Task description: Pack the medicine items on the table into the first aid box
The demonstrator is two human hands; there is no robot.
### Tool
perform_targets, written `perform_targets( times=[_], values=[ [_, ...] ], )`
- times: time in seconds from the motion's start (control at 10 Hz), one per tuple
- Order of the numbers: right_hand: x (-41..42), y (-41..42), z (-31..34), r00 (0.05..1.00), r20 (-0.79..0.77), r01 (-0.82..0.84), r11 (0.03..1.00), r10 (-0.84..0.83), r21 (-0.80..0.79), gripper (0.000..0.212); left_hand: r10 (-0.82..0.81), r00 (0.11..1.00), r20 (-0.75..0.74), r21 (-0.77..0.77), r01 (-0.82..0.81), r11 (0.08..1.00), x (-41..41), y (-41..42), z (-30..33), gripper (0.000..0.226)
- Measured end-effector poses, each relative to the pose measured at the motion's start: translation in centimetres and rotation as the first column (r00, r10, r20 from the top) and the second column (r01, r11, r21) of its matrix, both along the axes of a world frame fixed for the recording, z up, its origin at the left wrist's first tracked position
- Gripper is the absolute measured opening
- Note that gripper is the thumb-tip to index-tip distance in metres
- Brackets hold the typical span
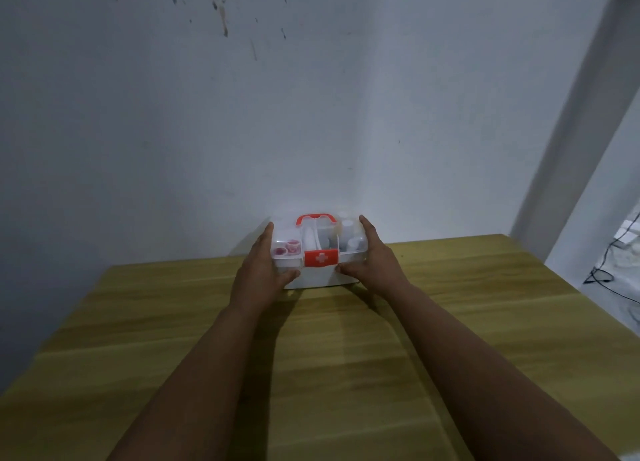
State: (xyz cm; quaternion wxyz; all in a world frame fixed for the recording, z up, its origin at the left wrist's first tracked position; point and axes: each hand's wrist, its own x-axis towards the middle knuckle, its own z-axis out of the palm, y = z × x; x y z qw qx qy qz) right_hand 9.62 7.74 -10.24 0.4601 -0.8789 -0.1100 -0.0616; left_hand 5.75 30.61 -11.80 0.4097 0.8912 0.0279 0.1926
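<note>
A small white first aid box [317, 280] with a clear lid, a red handle [316, 217] and a red latch with a white cross [321, 258] stands at the far edge of the wooden table [329, 356]. The lid is down. Through it I see red-capped items [286, 247] on the left and white bottles [348, 233] on the right. My left hand [259, 263] grips the box's left side, thumb on the front. My right hand [375, 261] grips the right side, thumb on the front near the latch.
A stained white wall [311, 97] rises right behind the box. The table's right edge drops to a floor with black cables [602, 270]. A pale pillar [575, 131] stands at the right.
</note>
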Motion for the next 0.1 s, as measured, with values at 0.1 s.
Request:
perform_targets(
  times=[0.1],
  values=[
    [-1.19,-0.21,0.40,0.997,-0.058,0.048,0.997,-0.044,0.058,0.137,0.002,0.999,-0.042,-0.093,-0.006,0.996,-1.84,-0.73,0.79,0.143]
  ],
)
